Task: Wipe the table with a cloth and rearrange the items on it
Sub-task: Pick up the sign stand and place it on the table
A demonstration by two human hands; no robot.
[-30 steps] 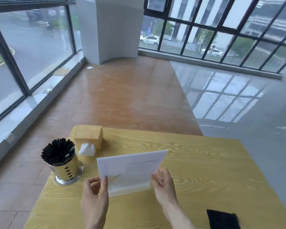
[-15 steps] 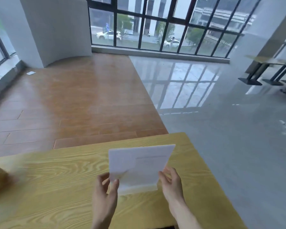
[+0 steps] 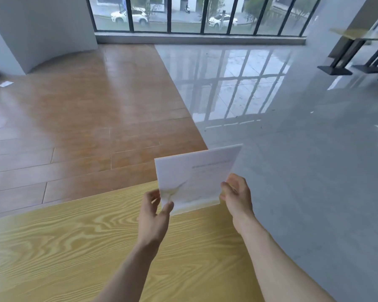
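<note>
Fingers: left hand (image 3: 153, 216) and right hand (image 3: 236, 194) each pinch a lower corner of the clear sign holder (image 3: 196, 177) | place: lifted over the table (image 3: 74, 247) far right corner | change: carried rightward from mid-table | meaning: likely repositioning, not yet set down.

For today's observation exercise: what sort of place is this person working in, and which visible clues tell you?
Probably a café or canteen-style public hall: a wood-grain table, more pedestal tables across a glossy floor, and floor-to-ceiling windows facing a street with parked cars.

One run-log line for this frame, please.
left hand: gripping sign holder | right hand: gripping it | position: above table far corner
</note>
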